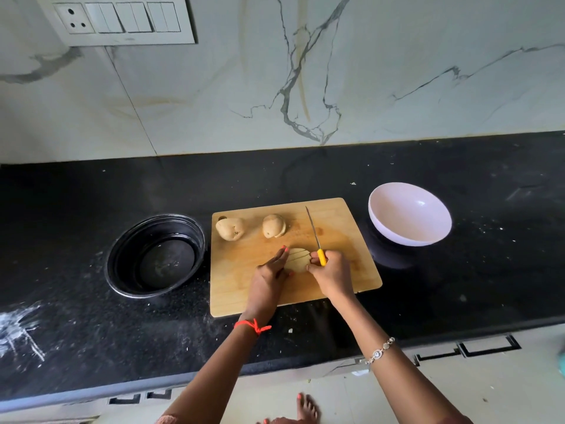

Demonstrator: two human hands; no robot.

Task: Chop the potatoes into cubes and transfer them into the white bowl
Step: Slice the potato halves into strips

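The sliced half [298, 260] lies cut face down near the middle of the board [345, 215], a little toward its near edge, with parallel cuts already running across it. The left hand [270, 269] has its fingers stretched out against the half's left side and the thumb by its near edge, bracing the slices rather than wrapping them. The right hand [328, 270] is clenched round the yellow handle of the knife [321, 257], blade pointing at the board's far edge, while its knuckles touch the half's right side. A whole potato [230, 228] sits at the board's far left corner and another half [274, 225] just right of it, both untouched by either hand. The bowl [409, 214] stands on the counter [61, 228] off the board's right edge and looks empty; a black pan [156, 255] sits off the left edge. Raw potato is probably firm and fairly dense, so the blade will need steady pressure. Its wet, starchy faces are likely slippery, and the loose slices may fan apart or slide once cross cuts begin. The safest hold seems to be from both sides, squeezing the stack together with fingertips tucked clear of the blade. The cubes should be light and sturdy enough to scoop by hand.
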